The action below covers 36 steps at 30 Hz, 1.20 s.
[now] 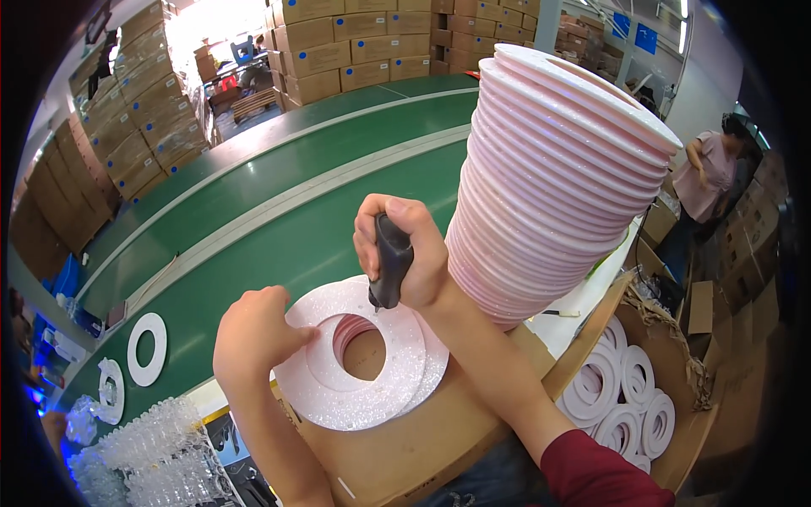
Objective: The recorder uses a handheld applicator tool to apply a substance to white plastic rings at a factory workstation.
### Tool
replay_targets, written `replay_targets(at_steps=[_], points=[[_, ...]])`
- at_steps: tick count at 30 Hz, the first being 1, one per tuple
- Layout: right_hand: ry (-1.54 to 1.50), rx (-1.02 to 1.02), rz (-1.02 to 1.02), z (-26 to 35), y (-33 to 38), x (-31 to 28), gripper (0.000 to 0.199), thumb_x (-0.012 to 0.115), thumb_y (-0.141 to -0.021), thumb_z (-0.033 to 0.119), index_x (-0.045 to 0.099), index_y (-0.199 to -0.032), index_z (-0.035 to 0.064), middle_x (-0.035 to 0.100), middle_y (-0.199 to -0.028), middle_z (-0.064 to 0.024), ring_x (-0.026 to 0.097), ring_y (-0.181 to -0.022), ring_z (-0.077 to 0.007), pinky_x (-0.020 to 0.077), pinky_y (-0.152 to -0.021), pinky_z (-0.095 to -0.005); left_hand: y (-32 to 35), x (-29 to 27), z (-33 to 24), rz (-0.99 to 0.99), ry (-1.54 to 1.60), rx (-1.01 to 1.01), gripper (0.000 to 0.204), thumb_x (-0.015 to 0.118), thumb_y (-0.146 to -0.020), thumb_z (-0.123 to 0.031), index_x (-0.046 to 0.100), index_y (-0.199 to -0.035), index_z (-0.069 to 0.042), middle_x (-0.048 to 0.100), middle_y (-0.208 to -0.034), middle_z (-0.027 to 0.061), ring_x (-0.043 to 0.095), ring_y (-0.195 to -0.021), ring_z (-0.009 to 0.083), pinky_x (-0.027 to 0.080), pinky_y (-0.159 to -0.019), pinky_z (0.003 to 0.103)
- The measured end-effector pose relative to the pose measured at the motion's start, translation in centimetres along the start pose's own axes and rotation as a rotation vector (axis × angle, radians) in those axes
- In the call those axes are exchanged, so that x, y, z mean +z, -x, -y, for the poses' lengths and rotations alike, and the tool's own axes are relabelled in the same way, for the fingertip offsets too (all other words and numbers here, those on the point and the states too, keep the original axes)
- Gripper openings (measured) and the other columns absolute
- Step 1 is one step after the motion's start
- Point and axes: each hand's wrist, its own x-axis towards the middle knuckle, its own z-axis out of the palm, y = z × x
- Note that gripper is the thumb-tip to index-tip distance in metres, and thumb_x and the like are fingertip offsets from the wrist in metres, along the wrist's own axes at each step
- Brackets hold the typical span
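A flat white glittery ring [338,404] with a round centre hole lies on a small stack of similar rings in front of me. My left hand [260,334] grips its left edge, thumb resting on the upper face and the other fingers mostly hidden. In the fist of my right hand [414,249] is a black-handled tool [393,258], held upright. Its thin tip points down at the ring's far side, just above the hole; whether it touches, I cannot tell. Close by on the right rises a tall stack of pinkish-white rings [549,186].
A cardboard surface [363,465] lies under the work. Beyond runs a green conveyor [253,262] carrying a loose white ring [147,349]. Clear plastic coils [160,452] sit at lower left. An open carton [688,435] at right holds several smaller rings. Another person [710,169] stands far right.
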Motion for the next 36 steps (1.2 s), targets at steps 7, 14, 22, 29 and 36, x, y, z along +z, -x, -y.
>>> replay_targets(at_steps=[7,14,22,29,36], points=[[-0.012,-0.070,-0.037,1.4,-0.2,0.2,0.045,0.043,-0.098,0.045,0.052,-0.082,0.0042,0.052,-0.058,-0.0056,0.048,-0.052,-0.0141,0.0408,-0.050,-0.0259,0.1,-0.5,-0.2,0.075,-0.069,-0.131,0.049,0.091,-0.062,-0.030,0.076,-0.097,0.000,0.075,-0.092,0.0164,0.073,-0.084,0.0305,0.058,-0.078,0.039],[0.141,-0.124,-0.081,1.6,-0.1,-0.7,0.046,0.044,-0.097,0.045,0.050,-0.078,0.0043,0.050,-0.056,-0.0053,0.047,-0.051,-0.0135,0.0391,-0.049,-0.0259,-0.5,0.5,0.6,0.010,-0.049,-0.078,0.046,0.089,-0.067,-0.026,0.075,-0.104,-0.002,0.075,-0.098,0.0154,0.073,-0.088,0.0301,0.058,-0.080,0.039],[0.196,-0.079,-0.106,1.6,-0.1,-0.3,0.045,0.044,-0.096,0.045,0.050,-0.076,0.0044,0.050,-0.055,-0.0049,0.047,-0.050,-0.0132,0.0383,-0.049,-0.0261,-0.6,0.8,0.8,-0.006,0.000,-0.035,0.045,0.088,-0.069,-0.026,0.074,-0.105,-0.003,0.075,-0.098,0.0155,0.073,-0.089,0.0305,0.058,-0.080,0.039],[0.202,-0.053,-0.069,1.6,0.1,-0.4,0.044,0.043,-0.096,0.043,0.051,-0.076,0.0045,0.050,-0.055,-0.0050,0.046,-0.049,-0.0130,0.0383,-0.048,-0.0262,-0.6,0.9,1.0,-0.016,0.002,-0.024,0.046,0.088,-0.069,-0.026,0.073,-0.106,-0.003,0.075,-0.097,0.0157,0.073,-0.088,0.0306,0.058,-0.079,0.039],[0.164,-0.045,-0.047,0.9,-0.3,-0.9,0.043,0.044,-0.097,0.043,0.052,-0.081,0.0044,0.051,-0.057,-0.0053,0.048,-0.051,-0.0132,0.0402,-0.050,-0.0259,-0.5,1.0,1.0,-0.023,0.015,-0.017,0.046,0.088,-0.070,-0.025,0.073,-0.107,-0.002,0.074,-0.098,0.0162,0.073,-0.088,0.0309,0.058,-0.080,0.040]])
